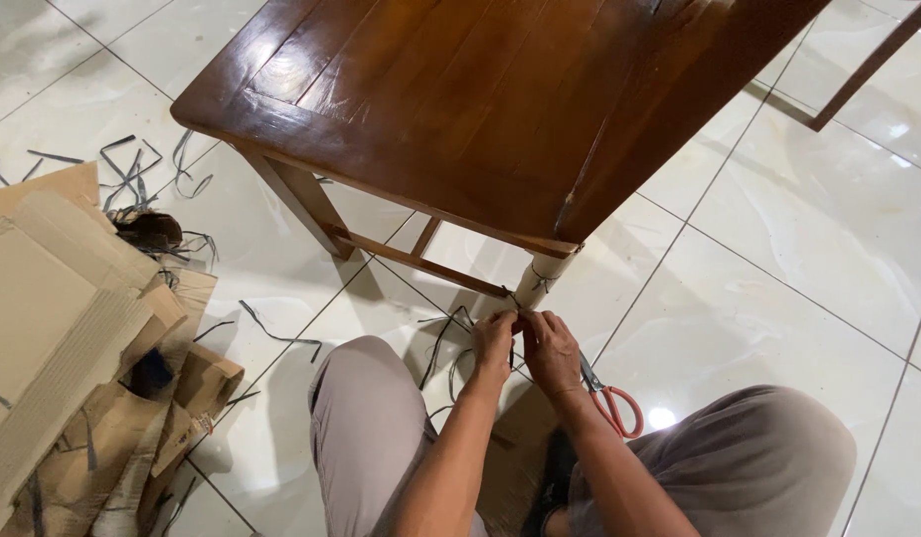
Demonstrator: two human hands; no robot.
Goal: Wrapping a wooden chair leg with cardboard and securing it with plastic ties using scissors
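**Strap work at the wrapped chair leg**

While you sit on the tiled floor (pixel 778 259) with your knees spread, both your hands meet low on the front leg (pixel 540 278) of the wooden chair (pixel 460 99), the leg nearest you, under the seat's near corner. That leg is sleeved in pale cardboard wrap, and a dark strap (pixel 510 294) runs around it just above your fingers.

Your left hand (pixel 494 338) and right hand (pixel 550 350) touch each other, fingers pinched together on the strap's loose ends right at the leg. Whether they are pulling a knot tight or picking one apart cannot be told from here; the grip itself is small and closed on both sides.

By my reading, you are at the binding on this one leg. Any next move there calls for fine fingertip work close to the leg, with the wrap kept from sliding.

Red-handled scissors (pixel 609 398) lie on the floor just beside your right wrist. More cut strap pieces (pixel 132 169) are scattered past the chair's far left corner, and torn cardboard (pixel 73 358) is heaped by your left knee.
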